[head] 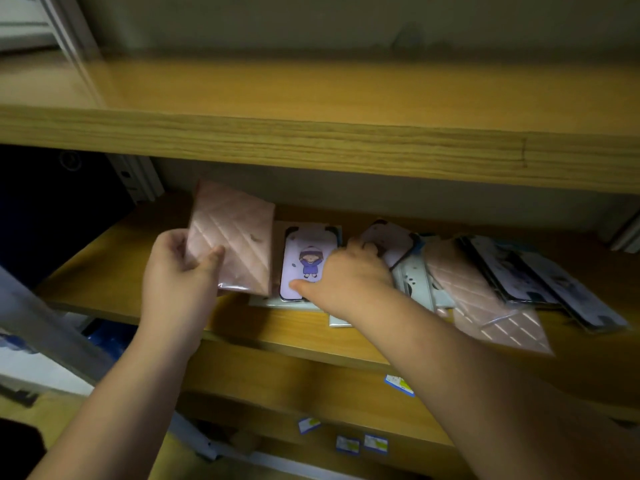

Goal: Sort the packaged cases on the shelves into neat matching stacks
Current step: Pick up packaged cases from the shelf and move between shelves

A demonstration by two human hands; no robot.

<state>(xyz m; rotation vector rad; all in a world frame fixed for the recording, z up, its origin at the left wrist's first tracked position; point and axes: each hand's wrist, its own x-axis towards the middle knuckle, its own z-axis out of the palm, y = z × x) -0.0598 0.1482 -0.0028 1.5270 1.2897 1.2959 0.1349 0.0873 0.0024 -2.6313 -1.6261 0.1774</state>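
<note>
My left hand [180,268] grips a pink quilted packaged case [231,237] by its lower left corner and holds it tilted above the middle shelf [114,271]. My right hand [349,275] rests on a lilac case with a cartoon figure [304,258], thumb on its lower edge and fingers over its right side; whether it grips the case is unclear. That case lies flat on other packets. To the right lie another light printed case [391,240], a second pink quilted case [485,299] and several dark-edged cases [540,275], loosely fanned out.
A thick wooden upper shelf board [311,147] overhangs the working shelf. Metal uprights stand at the left [138,178] and right [627,233]. Small blue-and-yellow labels [398,384] sit on the lower shelf edges. A grey bar [52,327] slants across the lower left.
</note>
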